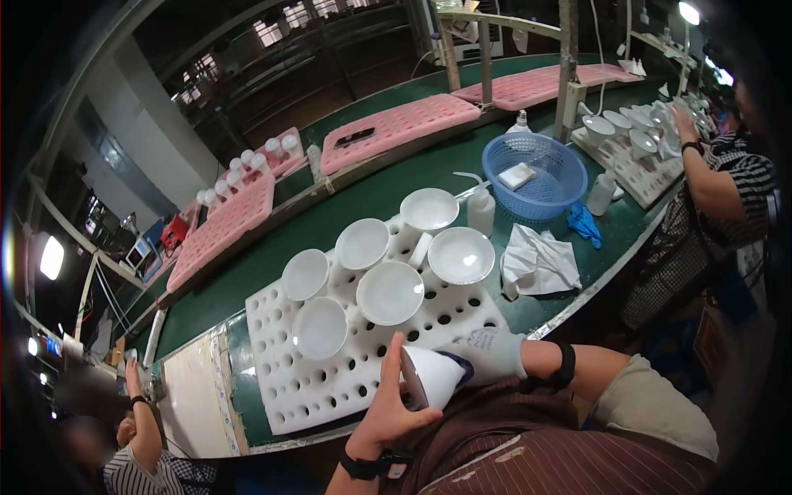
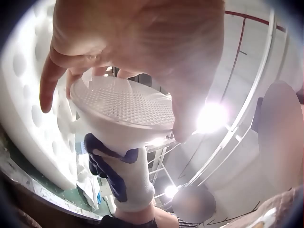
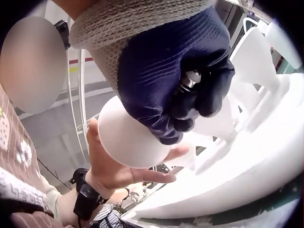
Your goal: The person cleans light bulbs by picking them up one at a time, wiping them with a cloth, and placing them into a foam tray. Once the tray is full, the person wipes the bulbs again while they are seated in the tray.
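I hold a white cone-shaped lamp cup (image 1: 433,371) over my lap, just off the near edge of the white foam tray (image 1: 322,388). My bare left hand (image 1: 384,412) spans its ribbed front face (image 2: 123,104), thumb and fingers hooked on the rim. My right hand (image 1: 491,351), in a white and dark blue glove, grips the narrow end. In the right wrist view the right hand (image 3: 171,71) wraps a metal screw base (image 3: 190,78). Several more white cups (image 1: 388,293) stand face up in the tray's holes.
On the green belt (image 1: 363,198) are a blue basket (image 1: 536,173), a white squeeze bottle (image 1: 481,210), a crumpled white cloth (image 1: 536,260) and a blue rag (image 1: 584,223). Pink trays (image 1: 223,223) lie beyond. One person (image 1: 726,190) works at right, another (image 1: 140,437) at lower left.
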{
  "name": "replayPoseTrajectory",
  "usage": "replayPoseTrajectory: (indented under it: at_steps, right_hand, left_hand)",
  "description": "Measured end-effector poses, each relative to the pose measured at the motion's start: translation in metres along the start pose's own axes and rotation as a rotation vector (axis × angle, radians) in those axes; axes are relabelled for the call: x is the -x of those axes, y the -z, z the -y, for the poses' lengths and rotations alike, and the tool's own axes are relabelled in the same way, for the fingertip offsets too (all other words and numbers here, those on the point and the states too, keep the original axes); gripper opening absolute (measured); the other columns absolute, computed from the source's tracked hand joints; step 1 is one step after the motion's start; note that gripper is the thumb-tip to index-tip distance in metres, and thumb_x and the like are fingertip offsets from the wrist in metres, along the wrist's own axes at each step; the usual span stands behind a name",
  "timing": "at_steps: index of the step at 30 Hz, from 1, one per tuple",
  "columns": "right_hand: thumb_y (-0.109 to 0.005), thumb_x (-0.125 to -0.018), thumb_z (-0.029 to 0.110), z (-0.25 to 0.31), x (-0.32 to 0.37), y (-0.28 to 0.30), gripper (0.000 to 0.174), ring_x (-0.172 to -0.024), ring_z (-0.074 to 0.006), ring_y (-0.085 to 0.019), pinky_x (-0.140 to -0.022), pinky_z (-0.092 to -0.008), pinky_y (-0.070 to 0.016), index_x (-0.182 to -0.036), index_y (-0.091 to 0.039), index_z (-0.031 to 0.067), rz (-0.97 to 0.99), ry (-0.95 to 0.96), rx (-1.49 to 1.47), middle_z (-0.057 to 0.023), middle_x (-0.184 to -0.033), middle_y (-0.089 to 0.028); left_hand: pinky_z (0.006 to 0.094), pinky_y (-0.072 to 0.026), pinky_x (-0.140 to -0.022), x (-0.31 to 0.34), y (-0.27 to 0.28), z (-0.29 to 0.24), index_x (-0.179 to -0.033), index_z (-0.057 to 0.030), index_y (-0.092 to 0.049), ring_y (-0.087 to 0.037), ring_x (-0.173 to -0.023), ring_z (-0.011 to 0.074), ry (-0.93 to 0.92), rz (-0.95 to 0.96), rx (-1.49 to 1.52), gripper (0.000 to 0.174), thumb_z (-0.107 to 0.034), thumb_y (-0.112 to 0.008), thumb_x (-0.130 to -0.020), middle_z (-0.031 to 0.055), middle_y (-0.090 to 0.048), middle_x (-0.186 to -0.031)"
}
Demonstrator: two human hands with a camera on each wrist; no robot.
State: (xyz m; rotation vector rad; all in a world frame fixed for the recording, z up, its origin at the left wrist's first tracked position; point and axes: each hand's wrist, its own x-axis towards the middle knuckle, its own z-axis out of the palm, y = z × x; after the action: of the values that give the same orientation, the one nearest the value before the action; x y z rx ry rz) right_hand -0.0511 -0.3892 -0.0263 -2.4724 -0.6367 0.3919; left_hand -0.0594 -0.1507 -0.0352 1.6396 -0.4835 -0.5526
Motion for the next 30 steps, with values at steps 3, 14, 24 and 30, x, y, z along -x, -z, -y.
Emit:
replayPoseTrajectory:
  at_steps: [3, 14, 24, 30]
  right_hand:
    - [-0.073, -0.076, 0.033, -0.008, -0.001, 0.005, 0.053, -0.096, -0.0304, -0.066, -0.084, -0.0379, -0.049, -0.122, -0.059, 0.0114, 0.282, 0.054, -0.243, -0.0157, -0.106, -0.068]
    - [-0.07, -0.084, 0.034, -0.022, -0.01, -0.073, 0.049, -0.091, -0.0183, -0.062, -0.079, -0.0324, -0.0492, -0.121, -0.055, 0.0051, 0.243, 0.2, -1.043, -0.0087, -0.105, -0.063]
    - [-0.067, -0.081, 0.04, -0.112, 0.055, 0.05, 0.053, -0.127, -0.034, -0.042, -0.103, -0.0468, -0.0327, -0.127, -0.056, 0.0184, -0.541, -0.376, 0.506, -0.0109, -0.137, -0.048]
    - [-0.068, -0.078, 0.021, -0.165, 0.068, 0.031, 0.041, -0.109, -0.0266, -0.057, -0.091, -0.0381, -0.0454, -0.118, -0.063, 0.0122, -0.511, -0.638, -0.123, -0.0108, -0.119, -0.061]
  left_hand:
    - [0.0418, -0.032, -0.108, -0.006, 0.005, 0.005, -0.153, -0.0128, 0.004, -0.026, -0.141, 0.0278, -0.073, 0.085, -0.135, 0.139, -0.034, -0.092, -0.054, 0.0128, -0.014, -0.155]
    - [0.0345, -0.0334, -0.108, -0.017, -0.054, 0.043, -0.132, -0.0025, -0.048, -0.043, -0.13, 0.0228, -0.034, -0.005, 0.574, 0.057, -0.008, -0.071, -0.081, 0.0111, -0.055, -0.131]
    - [0.0341, -0.0522, -0.059, -0.007, -0.04, 0.03, -0.085, -0.0021, -0.051, -0.054, -0.052, 0.0148, 0.442, -0.084, 0.514, 0.009, -0.007, -0.056, -0.09, 0.0011, -0.048, -0.061]
    - [0.0294, -0.0514, -0.055, -0.017, -0.04, 0.03, -0.093, -0.0006, -0.053, -0.052, -0.05, 0.0109, 0.587, 0.02, 0.567, 0.014, -0.012, -0.061, -0.09, 0.0021, -0.051, -0.062]
